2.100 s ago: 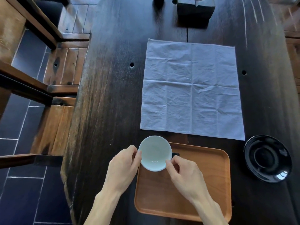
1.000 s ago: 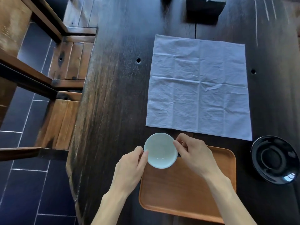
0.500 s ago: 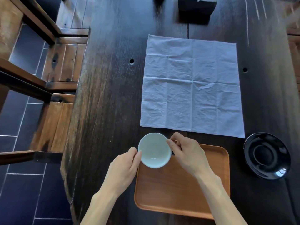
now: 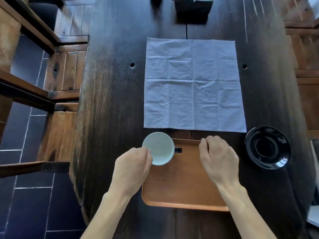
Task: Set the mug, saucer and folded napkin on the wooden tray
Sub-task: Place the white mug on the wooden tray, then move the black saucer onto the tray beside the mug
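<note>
A view looked straight down from a person's head onto a dark wooden table (image 4: 110, 118). Near the table's front edge lay a rectangular wooden tray (image 4: 183, 183) with a raised rim. A pale, empty mug (image 4: 158, 147) stood at the tray's far left corner, its dark handle (image 4: 178, 150) pointing right across the tray; whether the base rested fully inside the rim could not be told from above.

The left hand (image 4: 133, 167) met the mug's near-left rim with fingers curled and thumb and fingertips closed against the edge, probably to steady the mug. The right hand (image 4: 218, 159) hovered over the tray's right half, fingers loosely bent and drawn together, holding nothing and well clear of the handle. It seemed placed to go on to the next item.

A glossy black saucer (image 4: 268, 147) sat on the table just beside the tray's right side, close to that free hand and not yet on the tray. A white napkin (image 4: 193, 85) lay spread flat beyond the tray, creased but unfolded, so it probably needed folding before joining the mug. A dark box (image 4: 193, 9) stood at the table's far end. Wooden chairs (image 4: 63, 71) and dark floor tiles (image 4: 25, 200) showed on the left.
</note>
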Tool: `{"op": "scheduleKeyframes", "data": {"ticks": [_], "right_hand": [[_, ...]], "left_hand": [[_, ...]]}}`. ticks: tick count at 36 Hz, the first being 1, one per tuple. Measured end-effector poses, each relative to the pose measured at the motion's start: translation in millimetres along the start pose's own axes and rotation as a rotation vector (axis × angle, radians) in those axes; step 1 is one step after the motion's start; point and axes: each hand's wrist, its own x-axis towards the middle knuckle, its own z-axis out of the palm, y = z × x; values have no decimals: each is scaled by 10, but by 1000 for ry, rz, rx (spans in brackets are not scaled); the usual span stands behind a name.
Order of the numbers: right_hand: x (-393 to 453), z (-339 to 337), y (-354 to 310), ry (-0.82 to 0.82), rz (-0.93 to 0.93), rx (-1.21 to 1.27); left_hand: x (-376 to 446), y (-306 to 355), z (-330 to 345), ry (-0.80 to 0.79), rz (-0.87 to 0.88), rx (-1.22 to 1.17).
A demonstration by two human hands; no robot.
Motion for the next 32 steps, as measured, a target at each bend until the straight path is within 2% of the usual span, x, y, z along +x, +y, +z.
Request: {"op": "scheduleKeyframes", "data": {"ticks": [4, 9, 15, 32], "right_hand": [[-200, -103, 39, 94, -107, -150], [-448, -150, 119, 65, -121, -255], [-637, -185, 370, 35, -62, -216], [-687, -336, 1680, 33, 92, -209]], "left_hand": [[-83, 211, 18, 115, 87, 40], [-168, 465, 140, 179, 148, 78], [-234, 833, 340, 148, 224, 112], [-24, 1928, 970, 27, 271, 105]]}}
